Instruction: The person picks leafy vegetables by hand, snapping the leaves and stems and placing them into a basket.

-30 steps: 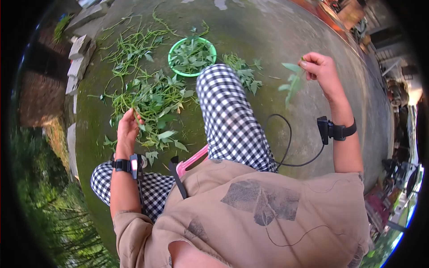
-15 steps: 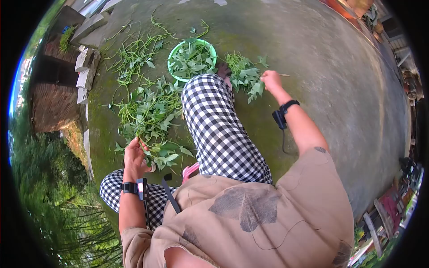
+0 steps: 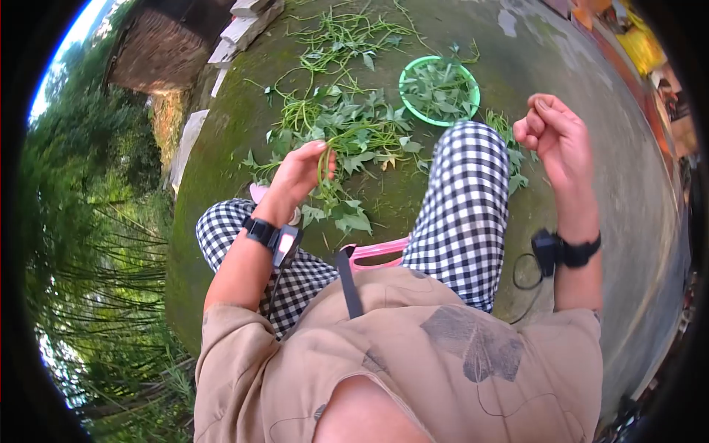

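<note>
My left hand (image 3: 301, 176) is closed around some leafy green stems (image 3: 325, 164), at the near edge of a loose heap of leafy vines (image 3: 336, 122). Leaves from the stems hang down toward the ground between my knees. Raised out to the right of my knee is my right hand (image 3: 560, 140), its fingers curled and the thumb pressed to the forefinger; no object shows in it. A light-green round basket (image 3: 476, 96) full of picked leaves stands beyond my right knee. A smaller leafy pile (image 3: 517, 179) lies beside that knee, partly hidden by it.
Long bare stems (image 3: 354, 33) are strewn on the mossy concrete ground (image 3: 221, 148) farther off. A pink plastic seat (image 3: 379, 253) shows between my legs. Stone blocks (image 3: 240, 31) edge the ground on the left, with trees past them. A yellow item (image 3: 641, 43) lies far right.
The view has turned, so the basket and heap appear farther right. My right hand has come up from beside the smaller pile. My left hand has lifted slightly, still gripping stems.
</note>
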`<state>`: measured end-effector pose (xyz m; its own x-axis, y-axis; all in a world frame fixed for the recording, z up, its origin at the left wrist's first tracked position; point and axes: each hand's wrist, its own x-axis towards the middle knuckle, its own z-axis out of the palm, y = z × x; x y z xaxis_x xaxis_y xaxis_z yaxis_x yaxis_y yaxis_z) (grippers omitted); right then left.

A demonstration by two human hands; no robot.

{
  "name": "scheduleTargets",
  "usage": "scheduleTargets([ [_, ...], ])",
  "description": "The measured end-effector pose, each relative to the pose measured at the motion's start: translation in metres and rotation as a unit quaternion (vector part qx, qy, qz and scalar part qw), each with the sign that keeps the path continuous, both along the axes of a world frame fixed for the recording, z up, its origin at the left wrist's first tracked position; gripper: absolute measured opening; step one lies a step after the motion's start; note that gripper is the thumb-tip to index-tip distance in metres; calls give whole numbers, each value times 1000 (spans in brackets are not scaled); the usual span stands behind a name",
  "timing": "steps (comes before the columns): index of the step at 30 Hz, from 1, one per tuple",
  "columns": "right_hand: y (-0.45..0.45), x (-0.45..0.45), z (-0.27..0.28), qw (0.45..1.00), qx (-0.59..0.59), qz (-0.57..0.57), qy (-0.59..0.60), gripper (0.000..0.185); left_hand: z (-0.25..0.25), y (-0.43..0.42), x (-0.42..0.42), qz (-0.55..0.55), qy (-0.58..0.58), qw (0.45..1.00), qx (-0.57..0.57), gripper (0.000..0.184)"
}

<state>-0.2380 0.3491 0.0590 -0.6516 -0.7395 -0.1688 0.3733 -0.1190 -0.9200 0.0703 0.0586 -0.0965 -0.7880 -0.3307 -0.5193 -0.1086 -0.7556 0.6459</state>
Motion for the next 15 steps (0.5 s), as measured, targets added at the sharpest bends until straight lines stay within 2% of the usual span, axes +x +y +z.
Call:
scheduleTargets([
  [4,-49,92,68,981,-145,123,-27,18,7,-13,-11,-46,51,998,2,15],
  [6,-86,113,67,970,-127,207,-24,17,16,-18,-14,-41,56,997,34,14],
  [7,-113,125,65,976,-68,206,1,15,17,-25,-15,-38,67,996,49,14],
  [10,-184,134,0,928,152,303,152,16,22,-31,-12,5,77,995,61,15],
  [12,-215,131,-80,885,245,305,254,21,14,-35,-10,39,96,992,76,15],
  [13,-217,136,-94,895,276,289,196,21,9,-36,-10,36,102,991,78,15],
  [15,-217,135,-111,934,242,257,53,21,8,-30,-14,35,100,992,67,15],
])
